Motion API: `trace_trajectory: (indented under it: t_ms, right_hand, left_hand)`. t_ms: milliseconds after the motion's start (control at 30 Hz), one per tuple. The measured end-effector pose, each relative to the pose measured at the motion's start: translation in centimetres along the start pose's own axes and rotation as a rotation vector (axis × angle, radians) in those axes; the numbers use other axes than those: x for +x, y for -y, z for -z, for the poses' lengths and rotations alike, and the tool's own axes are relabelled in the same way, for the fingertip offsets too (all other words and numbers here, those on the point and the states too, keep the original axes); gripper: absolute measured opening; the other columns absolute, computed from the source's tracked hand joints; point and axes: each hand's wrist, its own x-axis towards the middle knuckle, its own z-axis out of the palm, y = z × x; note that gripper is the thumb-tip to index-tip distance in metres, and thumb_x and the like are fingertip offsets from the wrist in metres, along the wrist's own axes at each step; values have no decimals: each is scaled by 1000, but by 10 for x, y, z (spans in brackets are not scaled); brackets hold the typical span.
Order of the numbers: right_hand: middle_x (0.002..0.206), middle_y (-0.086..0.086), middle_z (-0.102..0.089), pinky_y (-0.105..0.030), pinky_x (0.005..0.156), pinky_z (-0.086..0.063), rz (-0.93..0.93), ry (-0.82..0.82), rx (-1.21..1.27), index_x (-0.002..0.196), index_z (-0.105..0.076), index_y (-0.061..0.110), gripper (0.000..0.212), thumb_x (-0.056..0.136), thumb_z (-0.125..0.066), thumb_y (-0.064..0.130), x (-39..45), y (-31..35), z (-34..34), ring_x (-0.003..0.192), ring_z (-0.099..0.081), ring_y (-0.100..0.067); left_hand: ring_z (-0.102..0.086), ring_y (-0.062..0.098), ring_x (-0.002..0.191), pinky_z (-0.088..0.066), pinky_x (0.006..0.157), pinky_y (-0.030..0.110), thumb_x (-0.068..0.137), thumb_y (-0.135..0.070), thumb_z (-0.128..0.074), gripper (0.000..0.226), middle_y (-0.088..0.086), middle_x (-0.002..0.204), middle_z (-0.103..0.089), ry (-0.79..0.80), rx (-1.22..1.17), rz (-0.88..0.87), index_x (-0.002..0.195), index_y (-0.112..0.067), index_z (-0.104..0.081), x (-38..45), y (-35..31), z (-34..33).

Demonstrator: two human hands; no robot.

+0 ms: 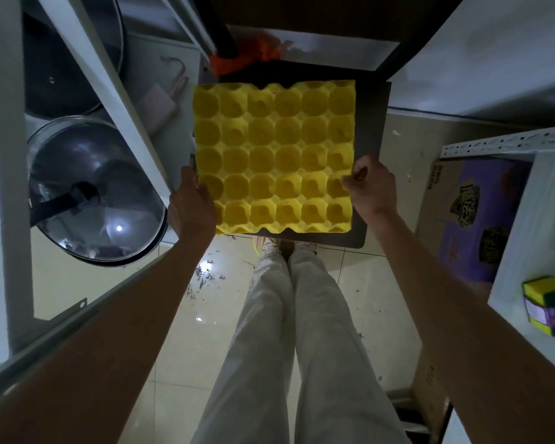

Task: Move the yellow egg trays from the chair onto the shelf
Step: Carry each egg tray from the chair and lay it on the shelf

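A yellow egg tray with empty cups lies flat over the dark seat of the chair straight ahead of me. My left hand grips its near left edge, fingers curled onto the rim. My right hand pinches the near right edge with the thumb on top. Whether more trays lie stacked under the top one I cannot tell. A white metal shelf runs along the left, and another shelf stands on the right.
On the left shelf rest a pot with a glass lid and a larger dark pan. A purple carton stands on the floor at right, beside sponges on the right shelf. An orange cloth lies behind the chair. My legs stand on pale tiles.
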Motion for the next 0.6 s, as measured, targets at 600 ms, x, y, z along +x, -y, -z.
trace_trajectory:
  t_ms: [600]
  right_hand:
    - [74, 4, -41, -29, 57, -33, -274, -520, 530, 94, -47, 2, 26, 77, -66, 9, -215, -40, 120, 63, -42, -12]
  left_hand:
    - [-42, 13, 66, -31, 59, 33, 90, -9, -51, 14, -9, 75, -38, 191, -285, -569, 95, -12, -38, -102, -108, 98]
